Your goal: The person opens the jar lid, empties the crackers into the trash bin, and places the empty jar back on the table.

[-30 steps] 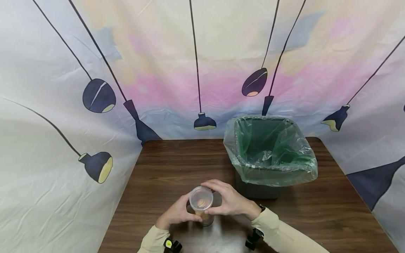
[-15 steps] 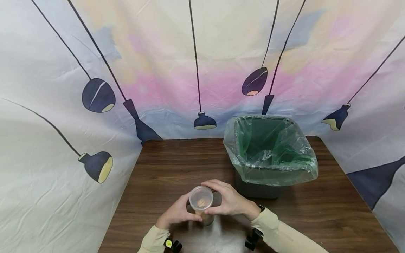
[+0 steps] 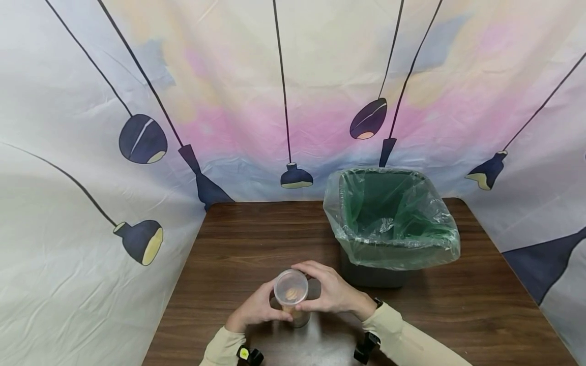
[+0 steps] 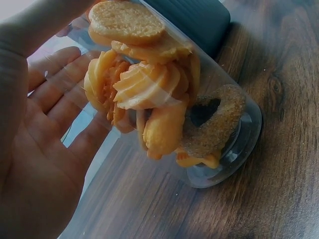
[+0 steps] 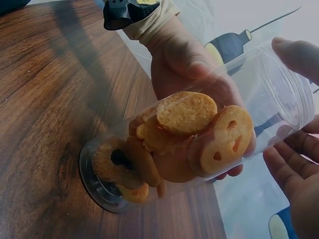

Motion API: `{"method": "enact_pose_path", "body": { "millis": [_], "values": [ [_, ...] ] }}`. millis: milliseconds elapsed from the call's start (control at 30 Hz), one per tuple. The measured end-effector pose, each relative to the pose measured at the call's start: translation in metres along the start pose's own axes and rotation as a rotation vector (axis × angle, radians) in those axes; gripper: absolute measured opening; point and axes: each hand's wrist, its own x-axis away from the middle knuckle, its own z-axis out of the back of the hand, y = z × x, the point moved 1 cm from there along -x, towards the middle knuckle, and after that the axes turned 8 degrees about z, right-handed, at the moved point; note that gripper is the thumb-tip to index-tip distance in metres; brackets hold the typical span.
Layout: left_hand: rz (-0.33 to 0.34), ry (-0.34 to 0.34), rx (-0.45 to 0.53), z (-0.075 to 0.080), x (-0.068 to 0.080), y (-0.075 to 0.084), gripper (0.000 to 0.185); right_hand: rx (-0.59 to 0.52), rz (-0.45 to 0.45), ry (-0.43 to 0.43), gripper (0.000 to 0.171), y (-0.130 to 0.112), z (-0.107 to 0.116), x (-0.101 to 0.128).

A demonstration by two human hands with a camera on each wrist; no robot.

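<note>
While I watch from the remote station, I log what shows, biggest first.
Table [image 3: 256, 234]: dark wood; it bears everything.
Bin [image 3: 393, 254]: lined with a clear bag, empty, well right of my work.
Jar [image 3: 292, 297]: clear plastic, lidded, upright on the near table edge, about half full of toy biscuits [image 5: 187, 134]. I judge it light, stiff and slick.
Left hand [image 3: 254, 309]: cups the wall, fingers curled round it.
Right hand [image 3: 331, 292]: fingers wrap the lid rim, the best hold.
</note>
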Motion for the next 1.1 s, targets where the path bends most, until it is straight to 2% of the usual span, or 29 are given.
{"method": "enact_pose_path", "body": {
  "millis": [167,333,667,800,833,1100],
  "values": [
    [0.003,0.005,0.000,-0.002,-0.001,-0.015,0.085,-0.005,0.005,0.006,0.074,0.000,-0.001,0.000],
    [-0.001,-0.002,0.023,-0.002,0.000,-0.015,0.084,0.003,0.012,0.020,0.074,0.000,-0.002,-0.001],
    [0.020,0.002,-0.012,-0.002,0.000,-0.014,0.085,-0.002,-0.011,0.043,0.076,0.000,-0.004,-0.001],
    [0.009,-0.008,-0.005,-0.001,0.000,-0.015,0.085,-0.015,-0.023,0.055,0.076,-0.001,-0.007,-0.001],
    [0.009,-0.011,-0.001,-0.001,0.000,-0.011,0.084,-0.018,-0.024,0.060,0.076,-0.001,-0.007,-0.001],
    [0.009,-0.002,0.004,-0.002,0.000,-0.018,0.083,-0.018,-0.044,0.090,0.075,-0.002,-0.011,-0.001]
  ]
}}
